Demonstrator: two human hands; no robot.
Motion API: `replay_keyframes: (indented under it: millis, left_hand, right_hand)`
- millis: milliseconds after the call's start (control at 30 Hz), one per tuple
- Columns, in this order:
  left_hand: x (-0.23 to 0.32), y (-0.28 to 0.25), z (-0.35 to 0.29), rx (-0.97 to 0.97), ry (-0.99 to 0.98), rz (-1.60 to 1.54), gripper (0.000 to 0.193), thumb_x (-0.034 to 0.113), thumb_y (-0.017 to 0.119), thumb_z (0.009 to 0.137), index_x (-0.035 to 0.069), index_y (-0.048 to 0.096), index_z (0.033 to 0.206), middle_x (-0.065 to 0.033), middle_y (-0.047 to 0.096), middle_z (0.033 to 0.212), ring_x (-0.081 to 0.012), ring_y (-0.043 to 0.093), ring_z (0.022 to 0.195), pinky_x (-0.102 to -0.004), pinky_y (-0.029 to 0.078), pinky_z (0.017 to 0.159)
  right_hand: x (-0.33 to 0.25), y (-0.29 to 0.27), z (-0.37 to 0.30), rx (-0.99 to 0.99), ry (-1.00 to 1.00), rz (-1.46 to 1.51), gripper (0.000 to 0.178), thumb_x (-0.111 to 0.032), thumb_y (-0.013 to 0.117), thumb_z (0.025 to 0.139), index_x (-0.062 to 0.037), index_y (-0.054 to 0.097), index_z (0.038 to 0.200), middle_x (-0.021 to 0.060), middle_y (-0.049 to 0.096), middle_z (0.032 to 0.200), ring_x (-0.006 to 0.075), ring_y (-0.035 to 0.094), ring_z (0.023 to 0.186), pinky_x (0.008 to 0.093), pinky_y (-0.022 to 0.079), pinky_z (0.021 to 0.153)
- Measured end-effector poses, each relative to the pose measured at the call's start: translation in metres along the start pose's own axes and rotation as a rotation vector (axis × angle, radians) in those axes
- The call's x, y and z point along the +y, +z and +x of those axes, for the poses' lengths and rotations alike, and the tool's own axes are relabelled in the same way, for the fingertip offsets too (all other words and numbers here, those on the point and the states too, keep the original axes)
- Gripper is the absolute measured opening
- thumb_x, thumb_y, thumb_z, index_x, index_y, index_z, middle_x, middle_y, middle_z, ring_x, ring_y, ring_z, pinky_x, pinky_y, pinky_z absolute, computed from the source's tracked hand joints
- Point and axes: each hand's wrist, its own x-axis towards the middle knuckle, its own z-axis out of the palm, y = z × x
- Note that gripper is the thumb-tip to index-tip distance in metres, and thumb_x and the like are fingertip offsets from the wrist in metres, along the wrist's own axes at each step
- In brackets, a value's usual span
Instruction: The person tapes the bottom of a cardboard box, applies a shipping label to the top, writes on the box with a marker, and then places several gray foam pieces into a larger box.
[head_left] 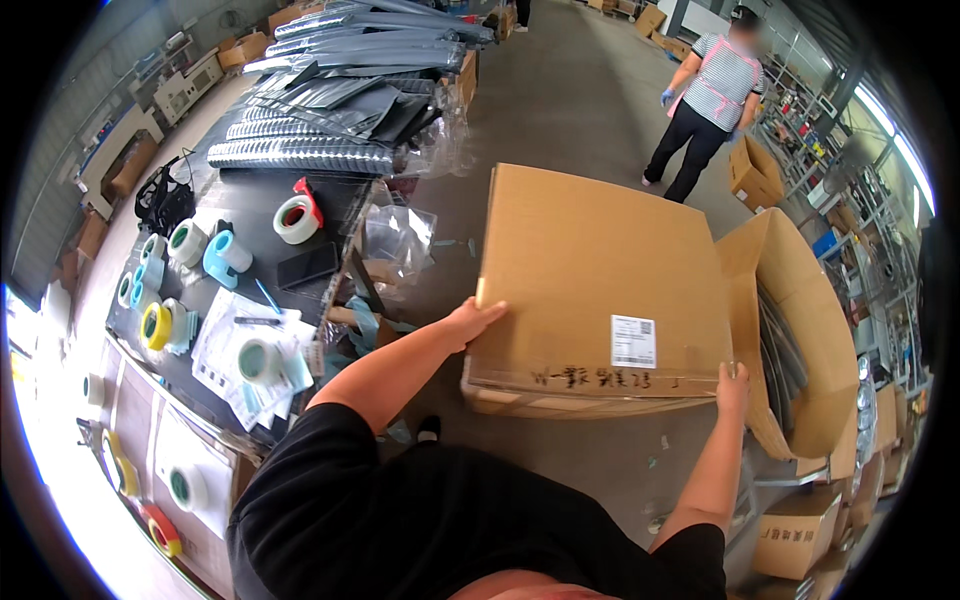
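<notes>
A large closed cardboard box [590,260] with a white label [633,341] and black handwriting is in front of me. My left hand [478,322] grips its left side, the thumb lying on the top face. On the near right corner, my right hand [733,388] is closed with its fingertips over the edge. Undersides of both hands' grips are hidden by the box. Whether the box hangs free or rests on something below cannot be made out.
Left of the box stands a dark worktable [270,205] with tape rolls, papers and stacked grey wrapped strips [300,150]. An open tall carton [800,340] holding dark curved strips is close on the right. A person [710,100] in a striped shirt stands beyond the box.
</notes>
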Motion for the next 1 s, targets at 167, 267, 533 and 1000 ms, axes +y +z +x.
replay_keyframes:
  millis: [167,267,533,1000]
  left_hand:
    - [-0.036,0.027,-0.003,-0.032,0.108,-0.325,0.058,0.043,0.06,0.094,0.01,0.041,0.138,-0.009,0.058,0.126,-0.0215,0.059,0.111,-0.0417,0.053,0.087]
    - [-0.05,0.034,-0.013,0.021,0.071,-0.359,0.056,0.04,0.059,0.096,0.01,0.04,0.139,-0.009,0.059,0.125,-0.021,0.062,0.108,-0.0399,0.054,0.086]
    - [-0.061,0.079,-0.071,0.045,0.119,-0.362,0.062,0.035,0.061,0.095,0.008,0.033,0.143,-0.0109,0.057,0.128,-0.0228,0.058,0.113,-0.041,0.051,0.092]
    - [-0.064,0.182,-0.097,0.035,0.285,0.251,0.104,0.052,0.066,0.085,-0.012,0.008,0.143,-0.0372,0.022,0.142,-0.0473,0.027,0.135,-0.0446,0.029,0.112]
  right_hand:
    - [0.066,0.037,0.062,-0.137,0.153,0.265,0.069,-0.055,0.049,0.092,-0.0042,0.047,0.138,0.0252,0.047,0.14,0.0406,0.045,0.128,0.0451,0.039,0.104]
    - [0.094,0.054,0.061,-0.22,0.07,0.272,0.071,-0.058,0.043,0.093,-0.0026,0.049,0.136,0.0243,0.051,0.136,0.0397,0.049,0.125,0.0453,0.041,0.102]
    - [0.145,0.03,0.03,-0.147,0.084,0.228,0.071,-0.061,0.04,0.094,-0.0024,0.053,0.133,0.0204,0.056,0.133,0.0383,0.051,0.123,0.0453,0.04,0.102]
    - [0.0,-0.053,-0.244,0.123,0.195,0.805,0.081,-0.042,0.051,0.098,0.0038,0.011,0.151,0.0234,0.009,0.159,0.0328,0.015,0.147,0.0404,0.013,0.119]
